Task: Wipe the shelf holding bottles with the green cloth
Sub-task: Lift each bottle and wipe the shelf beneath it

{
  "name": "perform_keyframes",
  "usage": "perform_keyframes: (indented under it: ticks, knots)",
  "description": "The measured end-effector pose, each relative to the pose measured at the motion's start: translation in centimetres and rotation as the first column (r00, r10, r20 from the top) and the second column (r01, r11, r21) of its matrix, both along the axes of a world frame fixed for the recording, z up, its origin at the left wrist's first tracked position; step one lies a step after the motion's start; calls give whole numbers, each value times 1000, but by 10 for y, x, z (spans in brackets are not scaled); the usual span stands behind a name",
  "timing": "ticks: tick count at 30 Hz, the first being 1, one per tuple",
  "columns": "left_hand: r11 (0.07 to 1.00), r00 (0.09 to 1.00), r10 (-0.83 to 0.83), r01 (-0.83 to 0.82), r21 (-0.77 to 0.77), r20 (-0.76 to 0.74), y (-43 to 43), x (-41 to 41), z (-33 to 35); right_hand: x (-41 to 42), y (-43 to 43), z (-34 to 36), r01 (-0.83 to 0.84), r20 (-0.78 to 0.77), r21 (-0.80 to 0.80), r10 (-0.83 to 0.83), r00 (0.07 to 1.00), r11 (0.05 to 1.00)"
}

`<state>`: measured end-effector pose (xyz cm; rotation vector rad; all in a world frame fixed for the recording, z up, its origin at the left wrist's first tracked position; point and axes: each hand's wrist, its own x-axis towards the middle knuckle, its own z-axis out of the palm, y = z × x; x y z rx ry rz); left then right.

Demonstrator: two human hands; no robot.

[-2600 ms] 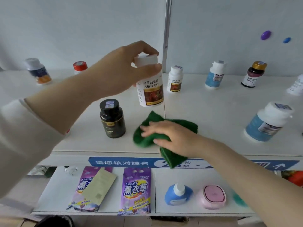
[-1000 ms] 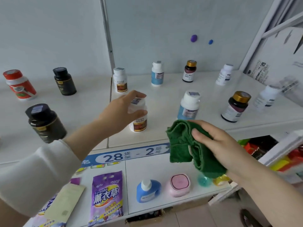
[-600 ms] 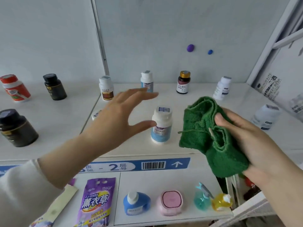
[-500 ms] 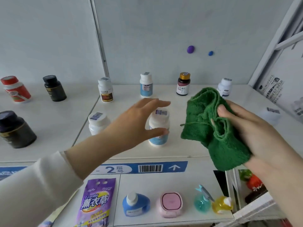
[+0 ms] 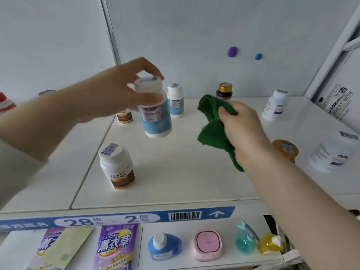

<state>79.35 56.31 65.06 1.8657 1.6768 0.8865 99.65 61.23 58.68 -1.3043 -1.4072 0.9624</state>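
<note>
A: Where is the green cloth (image 5: 212, 121)?

B: It is bunched in the right hand (image 5: 243, 129), whose fingers (image 5: 227, 111) are curled round it. It hangs over the back half of the shelf (image 5: 175, 172). I cannot tell if its lower fold touches the surface.

A: And the other hand?

B: The left hand (image 5: 120, 94) pinches the blue-label bottle (image 5: 155, 115) at its cap and holds it in the air, clear of the shelf.

A: So which step is this?

B: I judge it is the clearing step: one bottle is lifted so that its place can be wiped. The next move asks the cloth to come down flat and sweep the bare patch in the middle.

A: Is there room?

B: Yes, in the middle. The brown-label bottle (image 5: 117, 166) stands at the front left, and the gold-capped bottle (image 5: 285, 150) is partly hidden behind the right wrist, so a wide stroke could knock either. The front edge carries a blue label strip (image 5: 116, 219), and a lower shelf (image 5: 175, 227) with goods lies under it, so a pushed bottle could fall there.
</note>
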Motion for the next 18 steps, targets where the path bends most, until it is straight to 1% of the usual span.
perform_keyframes:
  ticks: [1,2,3,4,5,6,7,8,10,13,15,17,18]
  knots:
    - [1000,1000,6,-6,15,9,5,-6,3,-8,9,-8,60,158,56,-68,985,997]
    - [1000,1000,9,-10,27,17,10,-11,6,-14,16,-17,117,319,103,-145,937,988]
    - [999,1000,14,-15,30,26,14,-15,7,-19,23,-30,160,473,136,-206,856,978]
    - [999,999,19,-20,27,31,18,-19,8,-21,29,-45,173,623,139,-222,750,975]
    - [999,999,25,-26,27,35,21,-21,8,-21,34,-60,161,749,115,-192,634,980]
    - [999,999,27,-28,28,36,24,-25,8,-22,40,-73,133,828,91,-149,541,987]
    - [999,999,26,-27,28,38,27,-28,9,-22,49,-82,93,856,83,-118,503,992]
    - [999,999,24,-25,30,41,30,-31,9,-23,59,-86,43,856,81,-91,509,996]
    - [999,999,7,-8,34,33,35,-33,8,-28,82,-85,-74,834,52,-2,551,996]
    - [999,1000,-21,20,38,8,42,-33,6,-46,93,-78,-245,832,-31,161,531,969]
    - [998,999,-39,39,48,16,44,-33,4,-52,65,-78,-412,807,-58,286,516,909]
    - [997,999,-47,46,64,13,43,-35,3,-50,15,-78,-604,765,-36,411,496,796]
    - [996,999,-50,49,69,15,43,-35,3,-48,-6,-78,-666,749,-26,456,481,745]
